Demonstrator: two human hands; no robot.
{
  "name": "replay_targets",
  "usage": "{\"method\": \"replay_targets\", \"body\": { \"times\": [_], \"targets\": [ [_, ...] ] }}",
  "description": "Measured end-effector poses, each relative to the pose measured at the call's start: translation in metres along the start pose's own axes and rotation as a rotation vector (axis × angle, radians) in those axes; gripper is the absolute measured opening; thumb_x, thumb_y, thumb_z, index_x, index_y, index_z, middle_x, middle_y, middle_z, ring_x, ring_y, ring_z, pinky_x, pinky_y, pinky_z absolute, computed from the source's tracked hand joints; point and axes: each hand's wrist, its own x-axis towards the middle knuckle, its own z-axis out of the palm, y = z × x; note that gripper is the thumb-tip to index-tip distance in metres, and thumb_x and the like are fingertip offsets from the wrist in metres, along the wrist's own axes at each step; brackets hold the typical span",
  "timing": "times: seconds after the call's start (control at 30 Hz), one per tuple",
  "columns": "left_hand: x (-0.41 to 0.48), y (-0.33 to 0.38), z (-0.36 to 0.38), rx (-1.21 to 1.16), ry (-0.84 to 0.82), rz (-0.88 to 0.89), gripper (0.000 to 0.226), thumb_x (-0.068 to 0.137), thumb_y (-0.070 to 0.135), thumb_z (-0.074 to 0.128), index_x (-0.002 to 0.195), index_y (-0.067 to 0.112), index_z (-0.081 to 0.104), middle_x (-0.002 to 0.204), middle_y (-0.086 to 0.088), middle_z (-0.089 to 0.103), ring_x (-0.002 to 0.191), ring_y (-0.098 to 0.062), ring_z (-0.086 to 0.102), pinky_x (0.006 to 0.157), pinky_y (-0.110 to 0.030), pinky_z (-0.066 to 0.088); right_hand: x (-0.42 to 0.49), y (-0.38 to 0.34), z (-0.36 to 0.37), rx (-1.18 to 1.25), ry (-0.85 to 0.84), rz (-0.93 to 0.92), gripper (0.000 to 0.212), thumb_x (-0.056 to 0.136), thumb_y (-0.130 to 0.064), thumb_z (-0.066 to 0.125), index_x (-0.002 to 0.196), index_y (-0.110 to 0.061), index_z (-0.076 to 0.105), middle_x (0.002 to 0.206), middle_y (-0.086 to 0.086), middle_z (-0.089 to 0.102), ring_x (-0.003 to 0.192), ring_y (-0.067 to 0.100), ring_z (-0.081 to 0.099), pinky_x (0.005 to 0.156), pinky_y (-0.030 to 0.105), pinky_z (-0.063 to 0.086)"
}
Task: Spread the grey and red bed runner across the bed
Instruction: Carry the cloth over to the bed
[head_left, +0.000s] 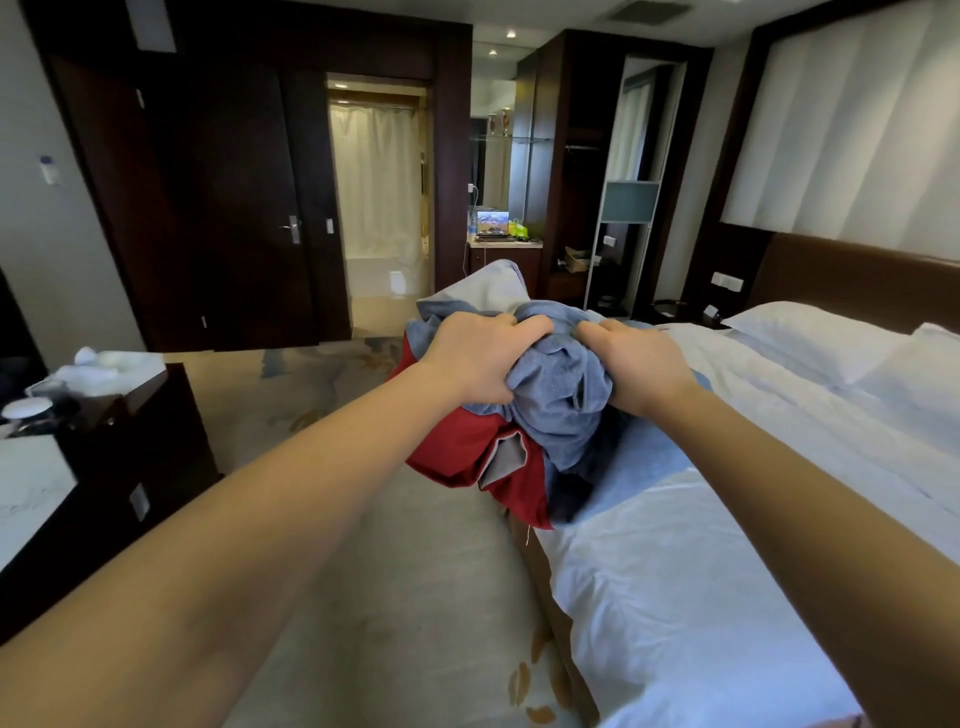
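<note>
**Spotter:** What's closest to you?

**Operator:** My two bare forearms, reaching out. Under the right one is the white sheet of the bed (675, 597). A patterned carpet (415, 571) runs along the bed's foot edge.

**Spotter:** And the hands?

**Operator:** They're side by side, close but not touching. My left hand (478, 358) and my right hand (639, 364) each have fingers curled into a fistful of grey cloth.

**Spotter:** Where's the runner?

**Operator:** The bed runner (556, 384) is a crumpled heap at the foot edge. A grey strip lies flat on the sheet under the heap, and the red side spills over the edge toward the carpet.

**Spotter:** Beyond that?

**Operator:** There are white pillows (810, 338) by the brown headboard (857, 280) along the far right edge. On my left is a dark cabinet (130, 441). Farther off I see a dark door (234, 208) and a pale shower curtain (374, 182).
</note>
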Motion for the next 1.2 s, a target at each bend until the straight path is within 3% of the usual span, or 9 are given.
{"method": "replay_targets", "body": {
  "times": [0.27,0.67,0.9,1.2],
  "targets": [
    [0.077,-0.074,0.057,-0.002,0.035,0.049,0.062,0.067,0.032,0.067,0.123,0.026,0.042,0.088,-0.001,0.06,0.063,-0.026,0.059,0.043,-0.028,0.037,0.099,0.022,0.047,-0.022,-0.006,0.061,0.032,0.087,-0.032,0.057,0.112,-0.014,0.048,0.103,0.011,0.057,0.087,0.033,0.062,0.058,0.036,0.042],
    [0.195,-0.145,0.178,-0.039,0.063,0.051,0.065,0.064,0.035,0.069,0.123,0.026,0.043,0.087,0.0,0.062,0.066,-0.024,0.062,0.043,-0.027,0.035,0.229,0.079,0.147,-0.071,-0.009,0.053,0.034,0.085,-0.033,0.061,0.112,-0.016,0.049,0.105,0.008,0.058,0.089,0.032,0.062,0.057,0.032,0.036],
    [0.288,-0.178,0.253,-0.03,0.059,0.055,0.063,0.067,0.035,0.068,0.123,0.025,0.041,0.091,-0.002,0.061,0.07,-0.026,0.062,0.047,-0.033,0.047,0.309,0.138,0.218,-0.092,-0.028,0.041,0.034,0.087,-0.033,0.06,0.112,-0.014,0.048,0.104,0.009,0.058,0.087,0.032,0.061,0.056,0.031,0.032],
    [0.386,-0.207,0.343,-0.07,0.071,0.067,0.061,0.067,0.036,0.068,0.121,0.024,0.043,0.098,-0.002,0.062,0.076,-0.028,0.065,0.047,-0.033,0.045,0.391,0.202,0.3,-0.108,-0.056,0.05,0.035,0.085,-0.032,0.06,0.113,-0.013,0.048,0.103,0.01,0.057,0.086,0.033,0.061,0.056,0.033,0.03]
  ]
}}
